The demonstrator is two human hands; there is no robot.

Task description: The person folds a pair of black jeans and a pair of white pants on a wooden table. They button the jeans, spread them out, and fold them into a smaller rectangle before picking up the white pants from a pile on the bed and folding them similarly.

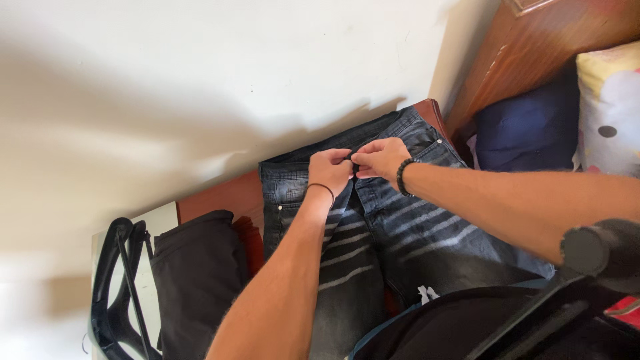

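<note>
The dark grey jeans [400, 233] lie flat on the reddish-brown counter [223, 197], waistband at the far end against the pale wall [200, 73], legs running back toward the person; so the long axis of the garment goes near to far, tilted a little to the right at the top. Faded pale stripes cross the thighs.

Both hands meet at the middle of the waistband, right at the fly; the left hand [330, 170], a thin dark band on its wrist, is pinched shut on the denim edge on the left side of the opening; the right hand [380, 159], a beaded black bracelet on its wrist, is pinched on the opposite edge; the fingertips of the two hands touch or nearly touch over the button point, though the button itself is hidden beneath them. Neither hand is nearer than the other; each sits on its own side of the fly, the left forearm coming straight up from the near edge, the right forearm crossing in from the right.

To the left of the jeans lies a folded black garment [197, 280]; further left, black hangers [120, 287]; at the far right, a dark blue pillow [527, 127] against a wooden headboard [533, 47].
</note>
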